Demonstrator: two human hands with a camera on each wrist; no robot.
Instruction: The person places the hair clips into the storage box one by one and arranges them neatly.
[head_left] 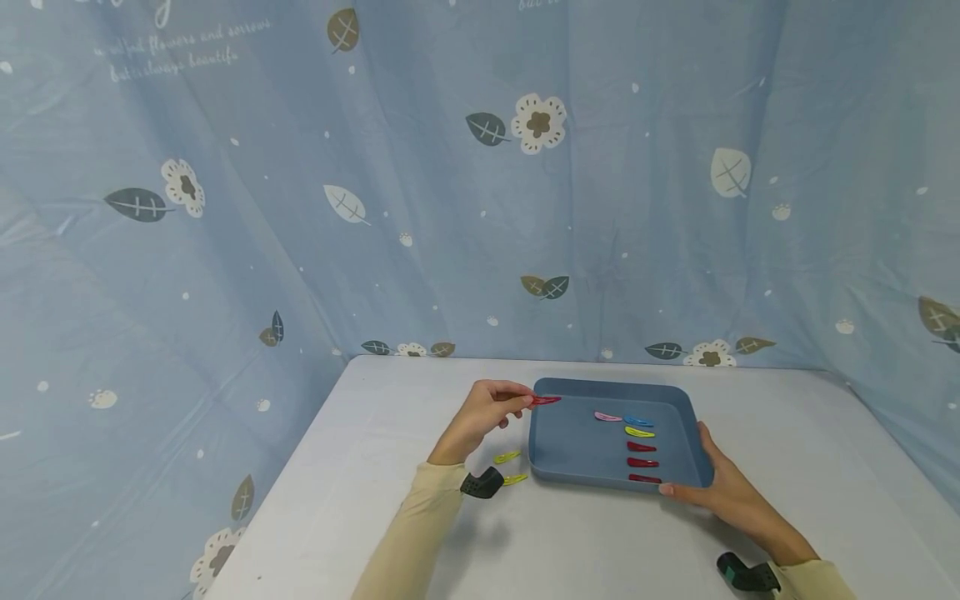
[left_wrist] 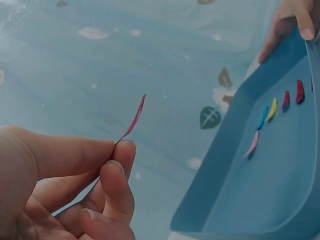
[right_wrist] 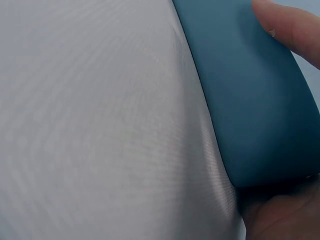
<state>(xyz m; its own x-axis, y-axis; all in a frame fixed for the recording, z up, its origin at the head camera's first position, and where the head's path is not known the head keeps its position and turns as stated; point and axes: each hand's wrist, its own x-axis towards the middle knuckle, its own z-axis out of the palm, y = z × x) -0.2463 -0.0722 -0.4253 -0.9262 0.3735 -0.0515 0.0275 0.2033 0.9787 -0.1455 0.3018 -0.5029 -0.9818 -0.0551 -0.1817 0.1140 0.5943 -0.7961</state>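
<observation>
My left hand [head_left: 483, 414] pinches a red snap hair clip [head_left: 545, 400] between thumb and fingertips, at the left edge of a blue tray [head_left: 577, 475]. In the left wrist view the clip [left_wrist: 134, 120] points up and away from the fingers. My right hand [head_left: 723, 487] grips the tray's near right corner, thumb on the front side and fingers along the right side. Inside the tray, a pink clip [head_left: 607, 417] lies beside a blue clip [head_left: 638, 422]. Below the blue one, a yellow clip [head_left: 639, 432] and three red clips [head_left: 641, 462] form a column.
Two yellow clips [head_left: 507, 457] lie on the white tabletop [head_left: 577, 542] left of the tray, close to the left wrist. A blue patterned curtain [head_left: 600, 208] hangs behind the table and along its sides.
</observation>
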